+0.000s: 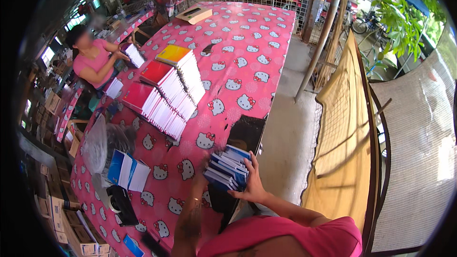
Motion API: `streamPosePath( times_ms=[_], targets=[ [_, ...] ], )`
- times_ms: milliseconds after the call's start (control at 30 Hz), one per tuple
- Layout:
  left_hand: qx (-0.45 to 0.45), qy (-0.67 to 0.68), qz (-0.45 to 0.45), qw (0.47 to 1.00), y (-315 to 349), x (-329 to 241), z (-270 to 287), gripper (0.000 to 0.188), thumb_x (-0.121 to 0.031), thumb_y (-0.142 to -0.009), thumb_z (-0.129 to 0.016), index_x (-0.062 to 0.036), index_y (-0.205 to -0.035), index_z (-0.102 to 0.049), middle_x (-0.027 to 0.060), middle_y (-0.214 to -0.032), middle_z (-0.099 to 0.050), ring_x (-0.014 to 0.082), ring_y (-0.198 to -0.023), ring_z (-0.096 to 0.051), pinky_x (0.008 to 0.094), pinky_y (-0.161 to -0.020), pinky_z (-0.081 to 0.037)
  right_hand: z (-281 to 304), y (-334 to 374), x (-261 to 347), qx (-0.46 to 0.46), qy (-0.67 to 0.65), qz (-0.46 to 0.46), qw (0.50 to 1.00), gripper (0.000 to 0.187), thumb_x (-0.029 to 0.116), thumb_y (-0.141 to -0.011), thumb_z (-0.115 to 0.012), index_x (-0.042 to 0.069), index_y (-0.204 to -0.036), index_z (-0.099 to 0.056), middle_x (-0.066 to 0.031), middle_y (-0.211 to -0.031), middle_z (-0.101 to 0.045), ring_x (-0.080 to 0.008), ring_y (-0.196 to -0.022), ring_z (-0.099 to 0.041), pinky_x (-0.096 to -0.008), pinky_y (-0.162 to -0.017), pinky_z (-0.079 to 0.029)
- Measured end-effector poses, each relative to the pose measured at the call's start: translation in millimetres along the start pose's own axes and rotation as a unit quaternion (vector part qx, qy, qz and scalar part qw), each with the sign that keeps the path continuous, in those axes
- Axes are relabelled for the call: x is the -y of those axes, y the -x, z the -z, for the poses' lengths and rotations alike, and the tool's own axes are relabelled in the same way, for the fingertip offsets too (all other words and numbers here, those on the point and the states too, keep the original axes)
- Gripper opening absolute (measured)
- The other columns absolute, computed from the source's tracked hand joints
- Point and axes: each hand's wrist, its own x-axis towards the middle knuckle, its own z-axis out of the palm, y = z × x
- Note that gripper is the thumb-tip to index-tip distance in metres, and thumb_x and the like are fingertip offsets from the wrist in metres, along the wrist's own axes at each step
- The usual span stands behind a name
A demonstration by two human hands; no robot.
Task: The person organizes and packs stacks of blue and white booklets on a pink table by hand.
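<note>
A small stack of blue-covered notebooks (226, 167) is held upright-edged over the near right edge of the table, between my hands. My right hand (253, 183) grips its right side, thumb below and fingers on the upper edge. Against the left side lies my left hand (201, 173); its fingers are blurred and partly hidden by the stack. Further left, more blue notebooks (127, 170) rest on the table beside a black tape dispenser (123, 205). Tall piles of spiral notebooks with red and yellow covers (164, 90) stand beyond my hands.
The long table has a pink cartoon-cat cover (233, 66), torn near my hands. A clear plastic bag (97, 150) lies at left. Across the table a person in pink (95, 62) holds notebooks. An open cardboard box (194, 14) sits at the far end; cartons (76, 231) stand lower left.
</note>
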Motion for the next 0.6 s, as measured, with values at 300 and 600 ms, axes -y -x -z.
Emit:
streamPosePath(
  times_ms=[300,600],
  targets=[
    [0.160,0.251,-0.087,0.951,58.3,-78.0,-137.2,0.088,-0.072,-0.094,-0.027,-0.0018,-0.146,-0.039,0.0127,-0.147,-0.047,0.0271,-0.128,-0.052,0.0451,-0.108,-0.041,2.4,26.8,-19.6,-0.025,0.053,0.083,0.995,0.136,0.046,-0.061,-0.089,0.015,-0.158,0.001,-0.0351,-0.157,0.007,-0.0522,-0.147,0.001,-0.0604,-0.116,-0.014],
    [0.230,0.130,-0.097,0.959,44.4,-57.2,-121.6,0.080,-0.065,-0.099,-0.030,-0.0034,-0.149,-0.034,0.0093,-0.140,-0.051,0.0208,-0.128,-0.050,0.0381,-0.111,-0.038,3.4,33.6,-23.7,-0.004,0.014,0.056,0.998,0.146,0.046,-0.059,-0.091,0.011,-0.156,0.013,-0.0313,-0.157,0.020,-0.0450,-0.148,0.013,-0.0554,-0.119,-0.004]
  ],
)
